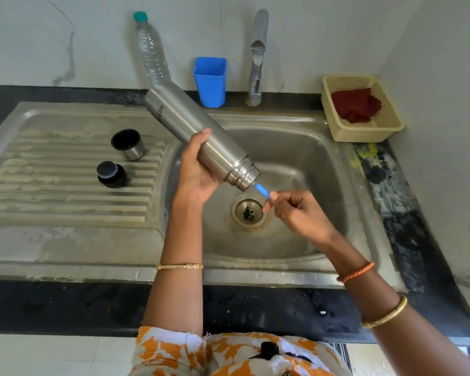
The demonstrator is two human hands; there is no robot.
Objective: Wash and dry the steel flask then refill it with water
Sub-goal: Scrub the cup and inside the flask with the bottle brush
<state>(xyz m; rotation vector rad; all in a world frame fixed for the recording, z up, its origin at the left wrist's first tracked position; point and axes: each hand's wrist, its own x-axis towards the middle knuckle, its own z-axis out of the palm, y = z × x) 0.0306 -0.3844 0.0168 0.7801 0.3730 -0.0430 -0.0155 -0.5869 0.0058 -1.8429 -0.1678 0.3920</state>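
Blue brush handle (262, 190) enters the tilted steel flask (198, 134); basket (364, 131) holds red cloth (354, 104).

Left hand (198, 169) grips tilted steel flask (198, 128) over sink (296, 147); right hand (296, 210) pinches blue brush handle (262, 190).

Gold bangles (179, 266) — orange-white garment (228, 354)

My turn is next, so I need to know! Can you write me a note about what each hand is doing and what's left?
Left hand grips the steel flask, tilted mouth-down over the sink.
Right hand pinches a blue brush handle going into the flask's mouth.
Cup lid and black stopper sit on the draining board.
Done: flask opened.
Left: finish scrubbing, rinse, dry, refill, close.
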